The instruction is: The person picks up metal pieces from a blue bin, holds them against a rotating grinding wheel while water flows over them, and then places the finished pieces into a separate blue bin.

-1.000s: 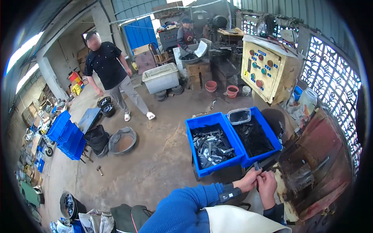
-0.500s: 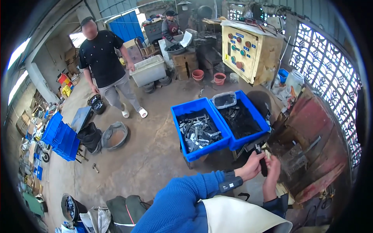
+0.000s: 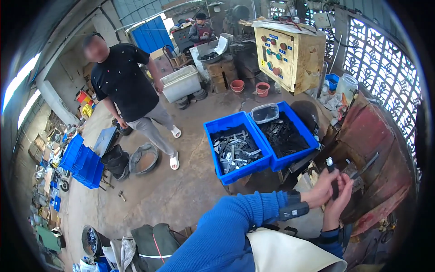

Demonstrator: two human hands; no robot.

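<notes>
My two hands are together at the lower right, in front of the worn reddish machine. In my left hand, the fingers are wrapped round a dark narrow piece with a bright, pale tip pointing up. My right hand is closed against the same piece from the right. Its exact kind cannot be made out, and the fingers hide much of it. Beyond my hands stand a blue crate of loose flat metal pieces and a second blue crate of darker pieces.
A clear plastic tub rests on the second crate's far end. A control box with coloured buttons stands behind. One person walks at left; another is at the back. Stacked blue crates, a hammer and buckets lie left.
Both hands have moved right with the dark piece, closer to the machine. The person at left has stepped nearer. My view has shifted slightly.
</notes>
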